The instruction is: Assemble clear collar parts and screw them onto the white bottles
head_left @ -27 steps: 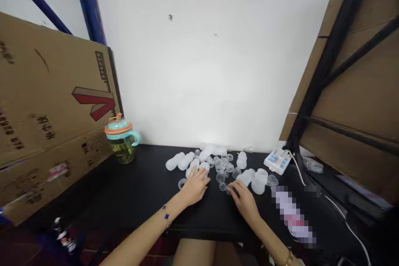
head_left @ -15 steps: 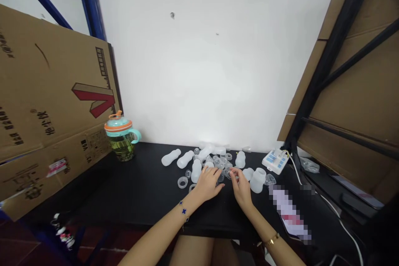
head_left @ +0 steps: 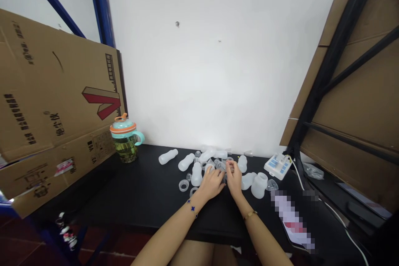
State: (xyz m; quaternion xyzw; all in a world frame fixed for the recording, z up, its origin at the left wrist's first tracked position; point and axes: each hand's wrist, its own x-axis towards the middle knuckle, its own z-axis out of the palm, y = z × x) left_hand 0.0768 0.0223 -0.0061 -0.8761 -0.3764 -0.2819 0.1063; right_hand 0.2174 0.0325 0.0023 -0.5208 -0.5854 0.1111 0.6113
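Where both hands [head_left: 212, 184] adjoin bottles [head_left: 196, 174] | fingers [head_left: 218, 173]: hold unclear | forearms [head_left: 171, 232] cross table edge [head_left: 143, 225]

From my end, the left grip [head_left: 213, 183] hides part of a white bottle [head_left: 209, 167] just beyond it, and I can't tell what, if anything, the fingers of the right grip [head_left: 234, 178] pinch. To that grip's right, the phone [head_left: 291, 222] screen is pixelated; far left of both, the cardboard box [head_left: 71, 75] runs off the edge.
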